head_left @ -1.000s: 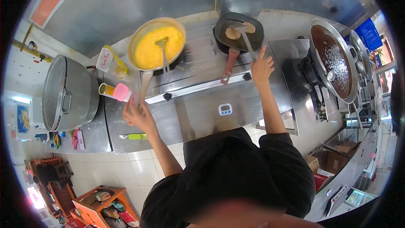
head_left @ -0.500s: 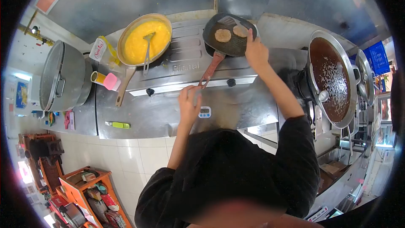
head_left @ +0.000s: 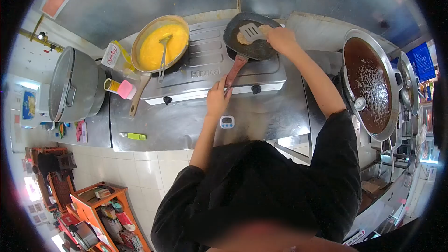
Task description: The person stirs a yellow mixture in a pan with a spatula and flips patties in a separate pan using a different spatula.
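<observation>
My left hand (head_left: 218, 99) is closed round the end of the reddish-brown handle of a dark, squarish frying pan (head_left: 255, 54) on the right burner. Two small browned patties lie in this pan. In my closed right hand (head_left: 282, 40), over the pan's right edge, is a slotted spatula (head_left: 251, 31). Its flat blade overlaps the left patty (head_left: 242, 38), while the right patty (head_left: 265, 29) shows beside my fingers. On the left burner, a round pan (head_left: 185, 50) holds a yellow egg-like mixture with a slotted turner (head_left: 163, 60) resting in it.
Below the stove (head_left: 205, 60) lie a small timer (head_left: 227, 122) and a green-handled tool (head_left: 136, 136). A big lidded pot (head_left: 84, 84) stands left, near a Sania-like labelled bottle (head_left: 112, 56) and a pink-capped container (head_left: 125, 89). At right sits a wide pan of brown liquid (head_left: 391, 112).
My left hand has moved up the pan handle and closed round it. The spatula blade has swung from the right patty over to the left one.
</observation>
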The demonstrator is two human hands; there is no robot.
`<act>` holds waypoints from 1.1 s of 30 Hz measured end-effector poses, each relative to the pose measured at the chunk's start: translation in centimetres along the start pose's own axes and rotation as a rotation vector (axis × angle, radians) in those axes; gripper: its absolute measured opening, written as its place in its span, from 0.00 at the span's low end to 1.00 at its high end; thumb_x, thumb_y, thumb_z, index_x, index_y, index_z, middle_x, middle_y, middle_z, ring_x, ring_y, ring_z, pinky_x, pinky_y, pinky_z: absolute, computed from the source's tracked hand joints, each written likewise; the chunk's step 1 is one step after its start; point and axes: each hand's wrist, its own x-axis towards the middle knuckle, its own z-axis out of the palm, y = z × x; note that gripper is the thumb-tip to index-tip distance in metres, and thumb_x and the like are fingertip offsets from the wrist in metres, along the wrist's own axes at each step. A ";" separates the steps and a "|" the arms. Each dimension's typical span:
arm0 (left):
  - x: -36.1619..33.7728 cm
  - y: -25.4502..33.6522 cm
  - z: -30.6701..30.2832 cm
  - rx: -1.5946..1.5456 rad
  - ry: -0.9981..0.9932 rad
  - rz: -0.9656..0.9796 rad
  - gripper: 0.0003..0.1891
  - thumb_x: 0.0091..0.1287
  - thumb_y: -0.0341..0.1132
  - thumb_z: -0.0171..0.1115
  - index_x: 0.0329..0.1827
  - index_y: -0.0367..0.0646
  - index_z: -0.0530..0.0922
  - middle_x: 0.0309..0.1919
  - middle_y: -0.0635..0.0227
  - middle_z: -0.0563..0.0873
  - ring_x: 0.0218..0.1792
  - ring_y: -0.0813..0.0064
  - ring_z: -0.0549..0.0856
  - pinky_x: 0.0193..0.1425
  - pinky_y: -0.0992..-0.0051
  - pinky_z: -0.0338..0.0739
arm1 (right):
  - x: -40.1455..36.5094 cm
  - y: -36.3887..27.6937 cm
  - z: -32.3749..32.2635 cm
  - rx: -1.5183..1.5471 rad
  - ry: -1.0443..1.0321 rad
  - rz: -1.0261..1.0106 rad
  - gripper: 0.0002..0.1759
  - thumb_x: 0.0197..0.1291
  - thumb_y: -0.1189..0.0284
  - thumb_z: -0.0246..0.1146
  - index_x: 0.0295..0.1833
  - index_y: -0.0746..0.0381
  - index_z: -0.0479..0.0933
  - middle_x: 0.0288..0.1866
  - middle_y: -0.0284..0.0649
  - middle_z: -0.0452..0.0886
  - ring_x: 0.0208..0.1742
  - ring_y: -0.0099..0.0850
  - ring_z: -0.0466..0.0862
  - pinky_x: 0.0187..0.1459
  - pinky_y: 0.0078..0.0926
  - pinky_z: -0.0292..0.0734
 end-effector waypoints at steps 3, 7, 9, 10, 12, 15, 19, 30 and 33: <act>-0.2 -0.8 0.8 0.023 0.016 0.007 0.30 0.61 0.38 0.65 0.67 0.46 0.66 0.36 0.57 0.81 0.31 0.58 0.83 0.36 0.64 0.77 | 0.6 -0.4 -1.2 -0.004 0.087 -0.065 0.13 0.57 0.70 0.52 0.39 0.61 0.82 0.39 0.49 0.84 0.43 0.45 0.85 0.41 0.43 0.79; -0.4 -0.1 0.4 0.053 -0.014 -0.031 0.30 0.62 0.37 0.64 0.68 0.46 0.67 0.34 0.56 0.80 0.30 0.59 0.83 0.34 0.64 0.76 | 2.4 -0.7 0.4 -0.031 -0.065 -0.137 0.14 0.56 0.72 0.54 0.46 0.61 0.80 0.44 0.50 0.83 0.47 0.45 0.83 0.45 0.42 0.79; -0.3 -0.5 0.5 0.037 -0.033 -0.033 0.30 0.62 0.38 0.64 0.68 0.46 0.66 0.35 0.57 0.80 0.31 0.56 0.82 0.35 0.63 0.76 | 3.7 -0.7 0.9 -0.001 -0.111 -0.154 0.15 0.56 0.72 0.55 0.48 0.62 0.80 0.45 0.50 0.83 0.49 0.46 0.83 0.47 0.42 0.79; -0.3 -0.6 0.7 0.020 -0.046 -0.037 0.31 0.62 0.39 0.63 0.68 0.47 0.65 0.35 0.57 0.79 0.32 0.54 0.81 0.36 0.61 0.76 | 4.4 -0.8 0.7 -0.020 -0.162 -0.152 0.15 0.55 0.73 0.56 0.48 0.62 0.80 0.47 0.50 0.82 0.50 0.46 0.83 0.48 0.42 0.78; -0.5 -0.7 0.9 0.008 -0.016 -0.028 0.30 0.62 0.38 0.63 0.68 0.46 0.66 0.34 0.57 0.79 0.31 0.56 0.81 0.35 0.63 0.76 | 4.6 -1.3 0.5 -0.036 -0.240 -0.154 0.16 0.55 0.73 0.56 0.48 0.63 0.80 0.48 0.51 0.82 0.50 0.46 0.82 0.49 0.41 0.78; -0.6 -0.6 1.0 -0.014 -0.006 -0.037 0.29 0.62 0.35 0.63 0.67 0.43 0.67 0.34 0.57 0.80 0.32 0.57 0.81 0.35 0.64 0.75 | 4.6 -1.7 -1.2 -0.056 -0.371 -0.161 0.16 0.53 0.74 0.60 0.48 0.64 0.79 0.49 0.51 0.82 0.51 0.46 0.82 0.50 0.41 0.78; -0.6 -0.8 1.5 -0.023 0.014 -0.052 0.29 0.61 0.36 0.64 0.67 0.46 0.67 0.36 0.57 0.80 0.31 0.55 0.81 0.36 0.63 0.76 | 5.4 -1.1 -0.1 -0.052 -0.379 -0.186 0.19 0.50 0.71 0.66 0.50 0.64 0.79 0.50 0.50 0.81 0.52 0.45 0.82 0.51 0.41 0.77; -0.5 -0.7 1.5 -0.039 0.028 -0.025 0.28 0.61 0.36 0.63 0.66 0.46 0.68 0.36 0.56 0.80 0.32 0.55 0.82 0.36 0.62 0.76 | 3.6 -2.1 -1.1 -0.117 -0.375 -0.194 0.21 0.50 0.69 0.69 0.51 0.61 0.78 0.51 0.47 0.81 0.52 0.44 0.81 0.50 0.42 0.78; -0.6 -0.4 1.2 -0.043 0.038 -0.019 0.28 0.61 0.35 0.63 0.66 0.45 0.68 0.36 0.56 0.80 0.32 0.55 0.82 0.36 0.62 0.76 | 3.9 -1.4 0.3 -0.078 -0.321 -0.198 0.21 0.49 0.70 0.69 0.51 0.61 0.78 0.51 0.47 0.81 0.53 0.44 0.81 0.50 0.42 0.78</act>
